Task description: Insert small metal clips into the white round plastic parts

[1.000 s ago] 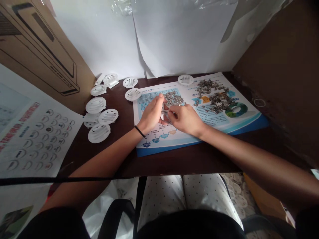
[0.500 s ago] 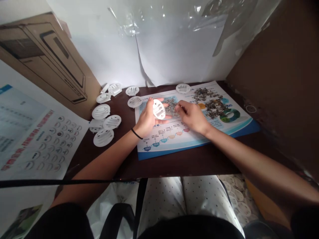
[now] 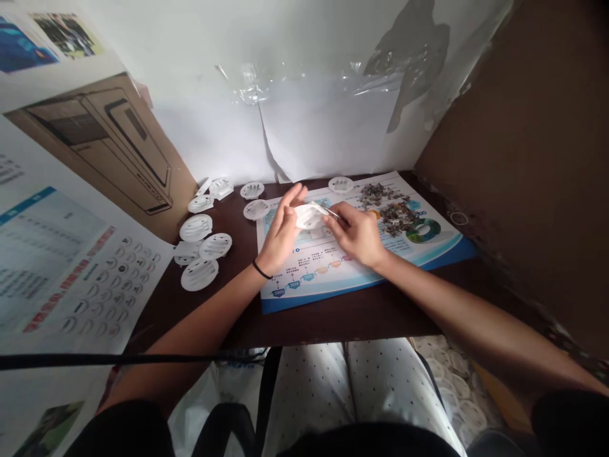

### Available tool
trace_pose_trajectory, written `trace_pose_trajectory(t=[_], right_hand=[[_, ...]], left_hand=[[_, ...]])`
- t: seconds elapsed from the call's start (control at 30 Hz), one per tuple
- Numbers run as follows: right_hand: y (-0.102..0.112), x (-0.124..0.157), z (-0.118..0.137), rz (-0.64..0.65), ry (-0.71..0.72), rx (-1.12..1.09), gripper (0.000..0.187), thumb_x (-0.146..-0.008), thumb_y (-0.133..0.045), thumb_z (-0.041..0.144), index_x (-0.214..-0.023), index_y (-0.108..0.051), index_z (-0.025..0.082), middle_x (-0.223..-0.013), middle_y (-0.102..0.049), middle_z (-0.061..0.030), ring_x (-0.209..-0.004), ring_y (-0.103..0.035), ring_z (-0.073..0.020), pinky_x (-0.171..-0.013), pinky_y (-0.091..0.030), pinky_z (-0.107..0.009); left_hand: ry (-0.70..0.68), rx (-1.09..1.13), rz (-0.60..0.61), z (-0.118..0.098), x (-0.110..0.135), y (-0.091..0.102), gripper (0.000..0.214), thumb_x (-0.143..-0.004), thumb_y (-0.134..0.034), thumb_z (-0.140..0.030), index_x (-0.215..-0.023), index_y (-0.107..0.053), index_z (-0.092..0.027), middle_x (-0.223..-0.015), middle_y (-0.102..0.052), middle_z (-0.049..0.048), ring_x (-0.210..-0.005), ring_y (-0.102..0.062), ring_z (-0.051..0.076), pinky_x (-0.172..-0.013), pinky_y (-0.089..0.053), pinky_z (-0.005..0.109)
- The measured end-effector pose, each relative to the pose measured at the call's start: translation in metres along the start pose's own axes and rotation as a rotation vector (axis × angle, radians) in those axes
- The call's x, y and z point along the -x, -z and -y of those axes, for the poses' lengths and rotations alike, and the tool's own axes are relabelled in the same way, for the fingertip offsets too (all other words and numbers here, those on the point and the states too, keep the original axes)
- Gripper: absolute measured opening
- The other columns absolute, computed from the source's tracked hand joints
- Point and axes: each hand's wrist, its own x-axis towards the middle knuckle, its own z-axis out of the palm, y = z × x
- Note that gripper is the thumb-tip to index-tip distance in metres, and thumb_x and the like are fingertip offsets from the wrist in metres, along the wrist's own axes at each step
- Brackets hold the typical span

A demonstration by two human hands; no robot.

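My left hand (image 3: 280,231) is closed on a round white plastic piece (image 3: 310,216), gripping its left side. Slots and ridges show on the face of this piece, which is tilted above the printed sheet. At its right edge, my right hand (image 3: 354,233) pinches a thin metal tool (image 3: 332,213) whose tip reaches the piece; its exact kind is unclear. Two piles of small metal parts, a nearer pile (image 3: 401,219) and a farther pile (image 3: 377,195), lie to the right of my hands. Behind the hands, another round white piece (image 3: 340,185) rests on the sheet's far edge.
Several white round pieces (image 3: 200,274) lie on the dark table (image 3: 238,317) at left. The printed sheet (image 3: 304,298) spreads under my hands. A cardboard box (image 3: 128,146) stands at left, a white wall (image 3: 328,139) behind, a brown panel (image 3: 528,171) at right.
My right hand has moved left from above the small metal parts to the white piece, where the thin tool now shows. The white piece has been tilted flatter, and the view has shifted upward.
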Motion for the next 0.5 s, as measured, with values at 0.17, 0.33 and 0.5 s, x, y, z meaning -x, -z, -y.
trace_pose_trajectory(t=[0.17, 0.33, 0.5], right_hand=[[0.005, -0.002, -0.014, 0.045, 0.229, 0.253, 0.039, -0.099, -0.035, 0.033, -0.091, -0.071, 0.021, -0.062, -0.057, -0.0034, -0.061, -0.052, -0.0168, -0.062, -0.041, -0.032], [0.003, -0.002, -0.015, 0.194, 0.207, 0.378, 0.043, -0.101, -0.034, 0.038, -0.108, -0.073, 0.022, -0.074, -0.067, -0.0069, -0.071, -0.059, -0.0201, -0.068, -0.043, -0.034], [0.0, -0.005, -0.013, -0.009, 0.068, 0.212, 0.042, -0.1, -0.037, 0.038, -0.106, -0.074, 0.02, -0.091, -0.068, -0.0091, -0.092, -0.06, -0.024, -0.086, -0.046, -0.039]], left_hand=[[0.632, 0.374, -0.024, -0.017, -0.004, -0.004, 0.049, -0.093, -0.046, -0.059, -0.104, -0.065, -0.015, -0.112, -0.071, 0.0141, -0.103, -0.069, 0.023, -0.091, -0.061, 0.038], [0.645, 0.399, -0.116, -0.023, -0.009, 0.0, 0.012, -0.09, -0.058, -0.017, -0.086, -0.069, -0.014, -0.092, -0.073, 0.0066, -0.084, -0.069, 0.01, -0.08, -0.058, 0.019], [0.549, 0.372, -0.109, -0.013, -0.014, 0.009, 0.014, -0.081, -0.061, -0.008, -0.09, -0.071, -0.012, -0.101, -0.074, 0.0075, -0.095, -0.069, 0.013, -0.085, -0.058, 0.022]])
